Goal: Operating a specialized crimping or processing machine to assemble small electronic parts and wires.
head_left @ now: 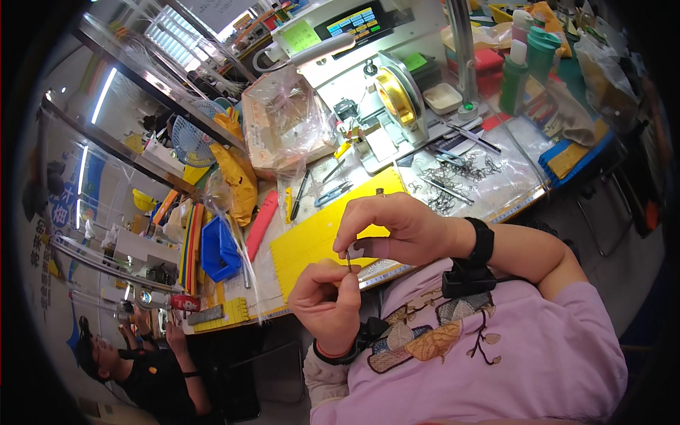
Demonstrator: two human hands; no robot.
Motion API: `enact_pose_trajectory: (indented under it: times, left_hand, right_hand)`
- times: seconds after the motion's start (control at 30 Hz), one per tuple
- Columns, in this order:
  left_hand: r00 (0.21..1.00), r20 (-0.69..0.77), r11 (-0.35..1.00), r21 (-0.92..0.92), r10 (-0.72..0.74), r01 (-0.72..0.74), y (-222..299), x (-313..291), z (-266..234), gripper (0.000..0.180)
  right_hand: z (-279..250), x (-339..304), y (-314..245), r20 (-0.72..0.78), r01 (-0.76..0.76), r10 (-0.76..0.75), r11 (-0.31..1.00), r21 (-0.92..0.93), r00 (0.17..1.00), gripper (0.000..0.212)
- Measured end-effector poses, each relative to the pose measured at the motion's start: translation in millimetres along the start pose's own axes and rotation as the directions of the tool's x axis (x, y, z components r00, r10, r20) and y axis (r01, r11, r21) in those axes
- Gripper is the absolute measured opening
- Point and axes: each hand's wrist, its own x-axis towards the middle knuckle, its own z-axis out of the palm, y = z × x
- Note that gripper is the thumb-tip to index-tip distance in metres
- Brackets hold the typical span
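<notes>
Above the front edge of the bench, my left hand (327, 301) is closed in a pinch on the lower end of a short, thin dark strip (348, 261). The upper end of that strip sits between the fingertips of my right hand (404, 225), also closed in a pinch. A greyish cover wraps my right thumb (371, 247). Whether the strip is wire or a small pin is too small to tell. Under and behind both hands lies a yellow mat (303, 244).
Behind the mat stands a white machine with a gold spool (395, 98). Dark tangled wire pieces (453, 183) and tweezers (453, 191) lie to the right. A plastic-lined box (287, 124), a blue bin (218, 249) and pens are leftward. A co-worker (152, 375) sits far left.
</notes>
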Motion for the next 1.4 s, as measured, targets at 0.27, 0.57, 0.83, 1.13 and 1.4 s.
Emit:
enact_pose_trajectory:
  times: [0.27,0.57,0.83,1.13,1.4]
  left_hand:
    - [0.997,0.059,0.998,0.031,0.05,-0.052,-0.1,6.2,2.8,0.011]
    - [0.999,0.037,0.995,-0.098,0.007,-0.003,-1.1,9.2,4.5,0.009]
    - [0.999,0.047,0.985,-0.17,-0.024,0.032,-0.6,7.6,2.6,0.009]
    - [1.0,0.006,0.989,-0.145,0.006,-0.005,0.7,5.8,5.2,0.009]
    - [1.0,0.01,0.992,-0.127,0.01,-0.008,-1.0,5.3,2.7,0.01]
  right_hand:
    - [-5.1,-2.0,-3.6,-0.004,-0.02,0.02,0.997,0.079,1.0,0.031]
    - [-3.6,-1.9,-7.7,-0.033,-0.067,0.068,0.997,0.036,0.997,0.036]
    - [-1.0,2.6,-6.9,-0.026,-0.045,0.047,0.998,0.05,0.999,0.037]
    - [1.0,-1.2,-4.8,-0.015,-0.036,0.036,0.999,0.016,0.999,0.037]
    - [4.5,-0.7,-4.6,-0.023,-0.04,0.042,0.997,0.07,0.999,0.038]
